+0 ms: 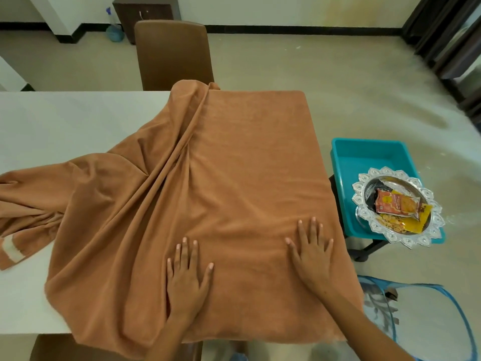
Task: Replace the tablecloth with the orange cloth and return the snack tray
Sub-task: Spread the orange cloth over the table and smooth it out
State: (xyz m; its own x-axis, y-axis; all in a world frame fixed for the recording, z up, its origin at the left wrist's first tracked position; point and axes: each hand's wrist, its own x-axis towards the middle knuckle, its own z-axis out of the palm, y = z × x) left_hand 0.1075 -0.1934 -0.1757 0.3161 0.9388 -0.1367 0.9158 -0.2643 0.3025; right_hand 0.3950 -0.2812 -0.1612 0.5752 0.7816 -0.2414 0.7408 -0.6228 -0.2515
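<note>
The orange cloth (234,162) lies over the right end of the white table (65,126). Its right half is flat, while its left part is bunched in diagonal folds that trail to the table's left edge. My left hand (188,277) presses flat on the cloth near the front edge, fingers spread. My right hand (313,254) lies flat on it too, further right, close to the table's right edge. The silver snack tray (364,212), holding orange and yellow snack packets (398,207), rests on the rim of a teal bin (364,157) right of the table.
A brown chair (173,53) stands at the table's far side, and another chair (52,347) is tucked in at the near side. The teal bin sits on a low black stand. A white mesh hamper with blue trim (429,321) stands at the lower right.
</note>
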